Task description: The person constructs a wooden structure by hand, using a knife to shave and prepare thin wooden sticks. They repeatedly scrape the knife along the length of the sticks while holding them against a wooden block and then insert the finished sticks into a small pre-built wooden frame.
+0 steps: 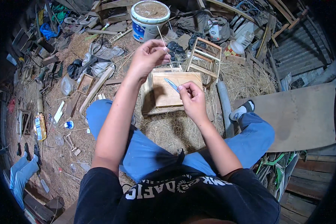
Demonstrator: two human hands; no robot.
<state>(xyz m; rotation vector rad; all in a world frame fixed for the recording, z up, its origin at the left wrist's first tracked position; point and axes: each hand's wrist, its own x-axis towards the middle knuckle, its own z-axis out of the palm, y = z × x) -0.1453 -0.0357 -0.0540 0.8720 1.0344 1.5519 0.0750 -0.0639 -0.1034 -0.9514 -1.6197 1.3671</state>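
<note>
Now a thin stick (161, 36) pokes above the left hand (152, 56) pinching it, a knife (171, 84) juts from the right hand (193, 100) clamped round it over a board (170, 100), bucket (147, 31) beyond, straw (244, 79) around.

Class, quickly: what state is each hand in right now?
Left hand: closed, holding a thin pale stick.
Right hand: closed, holding a silver-bladed knife.

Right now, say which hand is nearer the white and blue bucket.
Left. The left hand, pinching a thin stick, is just below the bucket in the view; the right hand, holding a knife, is farther down, by the lower right corner of the wooden board.
</note>
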